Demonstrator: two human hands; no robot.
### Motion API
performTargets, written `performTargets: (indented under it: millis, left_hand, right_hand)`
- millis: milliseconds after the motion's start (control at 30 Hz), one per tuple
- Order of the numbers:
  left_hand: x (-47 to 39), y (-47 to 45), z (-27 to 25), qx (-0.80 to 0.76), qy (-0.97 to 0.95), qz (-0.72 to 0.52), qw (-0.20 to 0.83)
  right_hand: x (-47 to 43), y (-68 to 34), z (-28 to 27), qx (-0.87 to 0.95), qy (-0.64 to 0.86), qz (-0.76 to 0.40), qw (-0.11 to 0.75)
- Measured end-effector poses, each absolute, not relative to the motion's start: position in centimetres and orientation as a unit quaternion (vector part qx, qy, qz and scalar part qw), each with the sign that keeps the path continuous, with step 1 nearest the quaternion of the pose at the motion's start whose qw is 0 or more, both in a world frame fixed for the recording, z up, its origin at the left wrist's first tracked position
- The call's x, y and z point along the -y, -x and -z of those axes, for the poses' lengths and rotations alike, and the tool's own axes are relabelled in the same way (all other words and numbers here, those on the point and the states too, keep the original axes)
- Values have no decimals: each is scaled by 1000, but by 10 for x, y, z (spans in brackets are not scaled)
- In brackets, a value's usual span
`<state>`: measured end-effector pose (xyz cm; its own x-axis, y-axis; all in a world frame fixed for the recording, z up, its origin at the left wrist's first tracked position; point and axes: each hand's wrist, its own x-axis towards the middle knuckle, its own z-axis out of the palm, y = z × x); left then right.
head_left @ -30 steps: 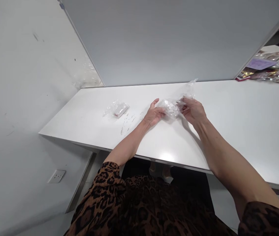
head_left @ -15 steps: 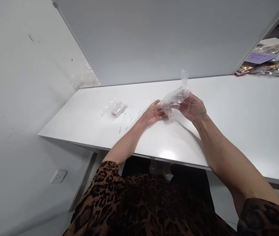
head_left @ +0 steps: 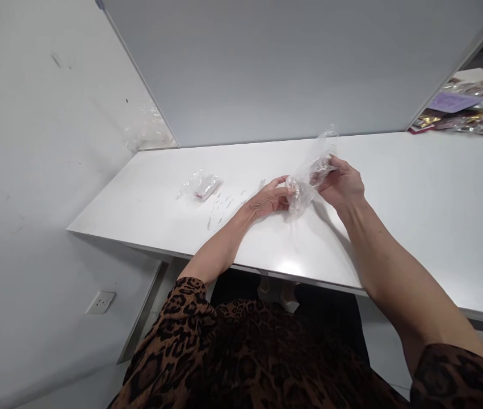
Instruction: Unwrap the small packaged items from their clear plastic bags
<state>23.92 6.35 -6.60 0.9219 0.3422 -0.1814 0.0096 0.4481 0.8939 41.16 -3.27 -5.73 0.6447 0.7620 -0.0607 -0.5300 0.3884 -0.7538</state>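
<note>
Between my hands, just above the white table (head_left: 394, 227), is a crumpled clear plastic bag (head_left: 303, 196). My left hand (head_left: 269, 200) grips its left end, with the fingers closed on the film. On the other side my right hand (head_left: 343, 183) pinches the bag's upper right part, fingertips partly hidden by the shiny plastic. What the bag contains, if anything, I cannot make out. A second clear plastic bag (head_left: 207, 186), with something flat and reddish-edged inside, lies on the table to the left of my left hand.
A grey partition (head_left: 292, 74) stands along the table's back edge. Beyond it at the right lie several wrapped packets (head_left: 479, 116) and a purple card (head_left: 454, 101). More clear plastic (head_left: 150, 133) sits behind the left corner. A white wall (head_left: 24, 170) with a socket (head_left: 101, 303) borders the left.
My left hand has turned and closed further on the left end of the bag. The bag has changed shape and is stretched more between both hands. The other bag has stayed put.
</note>
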Motion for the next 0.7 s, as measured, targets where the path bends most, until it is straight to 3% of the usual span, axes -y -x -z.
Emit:
performTargets:
  millis: [100, 267, 400, 467, 533, 633, 700]
  left_hand:
    - [-64, -237, 65, -154, -533, -58, 830]
    - [-67, -239, 65, -212, -481, -120, 842]
    - [-67, -241, 65, -219, -482, -182, 829]
    - [-66, -241, 65, -219, -497, -212, 812]
    - [-65, -240, 65, -219, -517, -230, 795]
    - [-63, -236, 65, -216, -559, -233, 766]
    - [-62, -233, 64, -216, -585, -231, 747]
  right_hand:
    - [29, -416, 65, 97, 427, -392, 809]
    - [31, -423, 70, 163, 425, -348, 820]
    - [39, -427, 64, 233, 522, -178, 801]
    - [45, -424, 58, 325, 573, -30, 751]
    - [51, -418, 53, 443, 615, 68, 649]
    - [56, -410, 49, 553, 668, 83, 491]
    - [56, -409, 51, 580, 671, 72, 457]
